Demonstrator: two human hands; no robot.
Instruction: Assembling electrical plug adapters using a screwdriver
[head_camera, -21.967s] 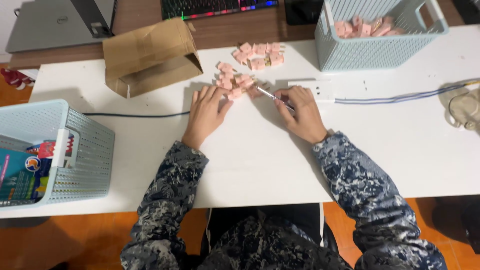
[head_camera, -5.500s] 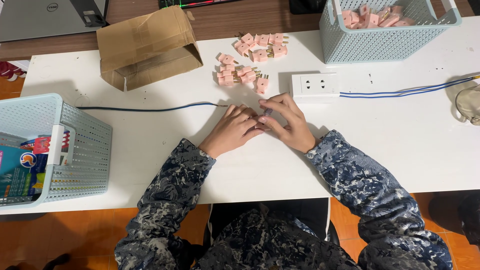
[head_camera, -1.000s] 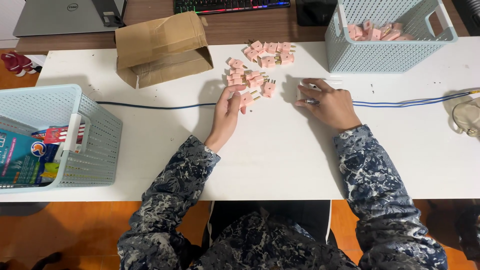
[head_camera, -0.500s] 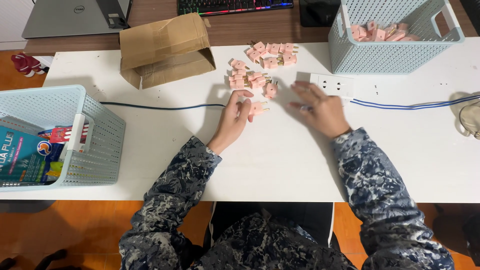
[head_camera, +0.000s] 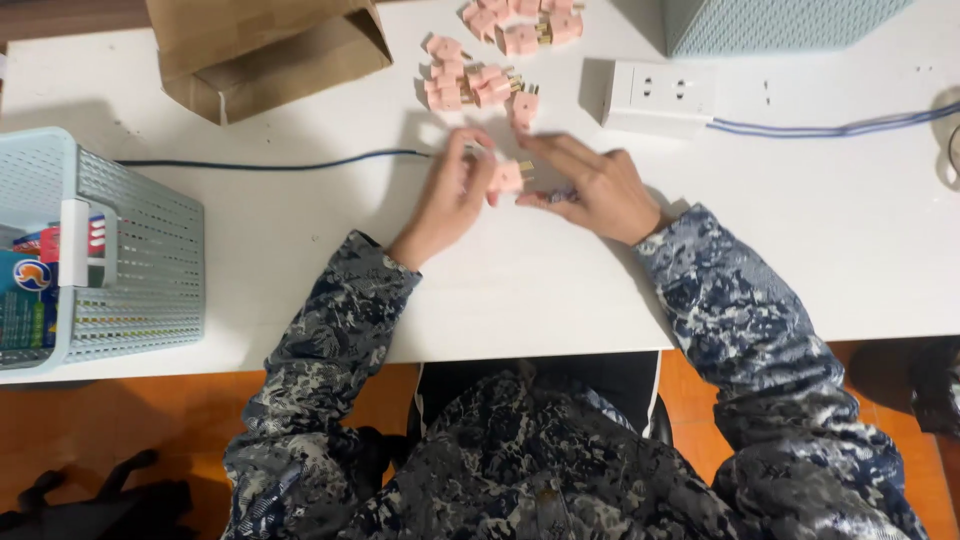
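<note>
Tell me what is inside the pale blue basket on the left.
Inside the pale blue basket, colourful printed packages show at its open top and through the mesh wall. The frame edge cuts the basket off, so anything deeper or further left is hidden.

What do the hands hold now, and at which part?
The left hand holds a pink plug by its body, prongs pointing right; the right hand touches it.

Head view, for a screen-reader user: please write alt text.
A person's left hand and right hand hold a small pink plug between them over a white table. More pink plugs lie beyond, beside a white power strip.
</note>
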